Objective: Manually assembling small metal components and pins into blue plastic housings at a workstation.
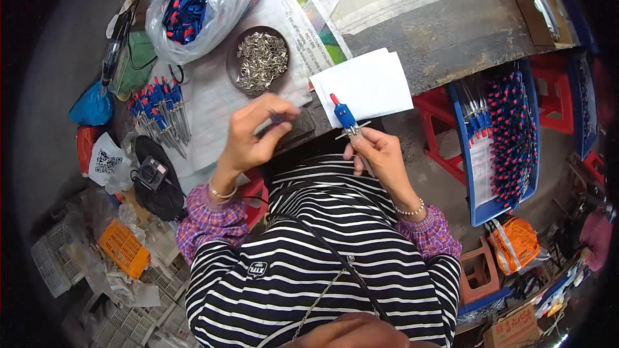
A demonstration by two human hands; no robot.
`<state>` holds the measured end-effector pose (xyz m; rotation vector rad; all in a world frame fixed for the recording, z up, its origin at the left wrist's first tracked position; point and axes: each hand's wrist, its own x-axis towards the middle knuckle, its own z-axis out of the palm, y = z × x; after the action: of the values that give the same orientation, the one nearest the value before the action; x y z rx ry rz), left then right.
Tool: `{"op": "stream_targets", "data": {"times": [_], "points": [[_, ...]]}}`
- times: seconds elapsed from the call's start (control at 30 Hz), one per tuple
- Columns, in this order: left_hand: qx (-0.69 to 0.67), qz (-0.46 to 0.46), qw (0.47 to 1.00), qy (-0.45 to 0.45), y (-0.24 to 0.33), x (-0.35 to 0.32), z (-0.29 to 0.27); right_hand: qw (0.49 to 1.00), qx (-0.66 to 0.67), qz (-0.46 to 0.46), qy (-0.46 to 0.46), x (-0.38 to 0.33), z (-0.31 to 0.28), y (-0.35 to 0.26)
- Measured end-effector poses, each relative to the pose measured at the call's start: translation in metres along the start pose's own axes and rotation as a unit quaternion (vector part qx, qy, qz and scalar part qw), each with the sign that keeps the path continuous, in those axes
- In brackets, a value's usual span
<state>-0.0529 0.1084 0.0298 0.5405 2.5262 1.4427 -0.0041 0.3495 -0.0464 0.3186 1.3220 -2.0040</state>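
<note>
My right hand (pixel 379 151) grips a blue tool (pixel 345 115) with a red tip and metal legs. The tip points away from me, and a thin metal crosspiece sticks out at both sides just above my fingers. To the left, over the table's near edge, my left hand (pixel 255 130) has its thumb and fingers curled toward each other. Whatever they pinch is too small and blurred to make out. Beyond that hand stands a dark round bowl (pixel 230 67) full of small silver metal parts (pixel 263 59).
A pile of similar blue tools (pixel 158 109) lies left on the table, below a clear bag (pixel 222 9) of blue and red pieces. White paper (pixel 371 84) lies ahead. Rightward, a blue tray (pixel 472 200) holds many tools beside red stools (pixel 438 129). An open cardboard box (pixel 525 9) stands far right.
</note>
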Motion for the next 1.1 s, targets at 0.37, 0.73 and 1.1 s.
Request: {"op": "stream_targets", "data": {"times": [0.37,0.73,1.1], "points": [[0.309,-0.017,0.951,0.016,-0.053,-0.058,-0.051,0.999,-0.024,-0.004,-0.022,-0.006,0.019,-0.014],[0.107,0.098,0.988,-0.055,-0.006,-0.023,-0.001,0.988,-0.105,0.037,-0.106,-0.007,0.037,-0.018],[-0.001,0.12,0.97,-0.213,-0.016,-0.029,0.017,0.973,-0.049,0.13,-0.185,0.008,0.025,-0.024]]}}
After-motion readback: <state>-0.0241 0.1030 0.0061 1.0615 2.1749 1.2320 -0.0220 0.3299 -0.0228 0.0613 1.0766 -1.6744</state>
